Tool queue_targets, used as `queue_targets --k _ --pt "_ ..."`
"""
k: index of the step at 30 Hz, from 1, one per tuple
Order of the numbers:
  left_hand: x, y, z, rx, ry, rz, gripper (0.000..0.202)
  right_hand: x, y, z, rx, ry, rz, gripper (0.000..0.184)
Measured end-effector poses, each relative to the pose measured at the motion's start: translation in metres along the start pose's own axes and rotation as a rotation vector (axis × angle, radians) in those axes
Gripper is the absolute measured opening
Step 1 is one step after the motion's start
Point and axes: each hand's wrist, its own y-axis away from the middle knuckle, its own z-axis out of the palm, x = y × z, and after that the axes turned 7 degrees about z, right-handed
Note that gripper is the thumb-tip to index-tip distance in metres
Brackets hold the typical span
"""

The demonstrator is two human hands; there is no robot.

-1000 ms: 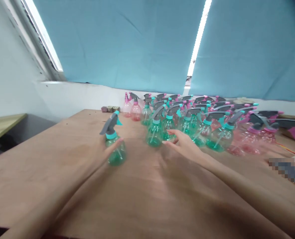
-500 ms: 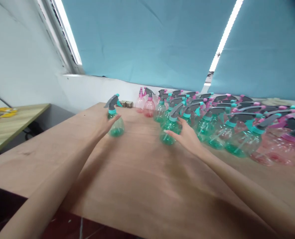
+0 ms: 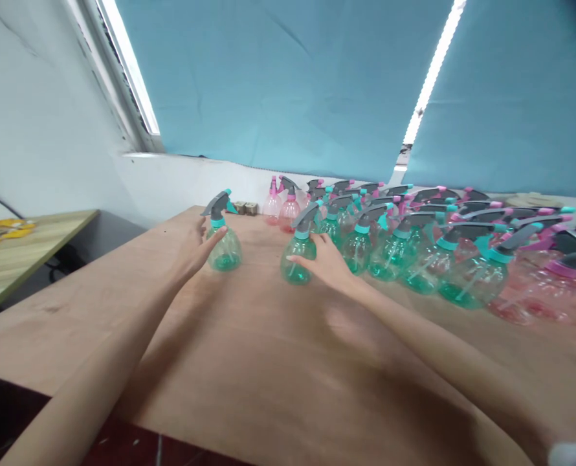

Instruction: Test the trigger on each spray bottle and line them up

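Observation:
My right hand [image 3: 329, 261] grips a green spray bottle [image 3: 296, 264] with a grey-and-teal trigger head, thumb across its front and fingers behind. This bottle stands upright, apart from the group. At the left, my left hand [image 3: 193, 251] is beside another green spray bottle [image 3: 228, 252], fingers apart and the thumb near its shoulder. Whether the thumb touches it I cannot tell. Just right of my right hand, a row of green spray bottles [image 3: 357, 251] lines the front of the group.
Pink spray bottles [image 3: 289, 212] stand behind and to the right of the green ones. Small brown blocks [image 3: 250, 208] lie by the back wall. The wooden table [image 3: 249, 362] meets a blue-covered window [image 3: 288, 90]; a lower table [image 3: 50, 243] with yellow pieces is at far left.
My right hand has moved left with its spray bottle, away from the group. My left hand has loosened and drawn slightly back from the left bottle, which stays in place.

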Motion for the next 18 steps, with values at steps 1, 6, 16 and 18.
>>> queue_targets --k 1,6,16,18 --pt "0.0 0.007 -0.005 0.03 -0.017 -0.025 0.081 -0.006 -0.002 0.004 -0.007 -0.008 -0.008 0.065" --pt "0.021 0.054 -0.031 0.22 -0.07 0.025 0.072 -0.032 0.005 0.019 -0.022 -0.043 -0.131 0.075" --pt "0.107 0.091 0.015 -0.364 0.466 0.131 0.043 -0.054 0.068 0.012 -0.277 -0.482 -0.264 0.063" --pt "0.115 0.091 0.027 -0.355 0.508 0.139 0.038 -0.049 0.078 0.002 -0.245 -0.448 -0.25 0.069"
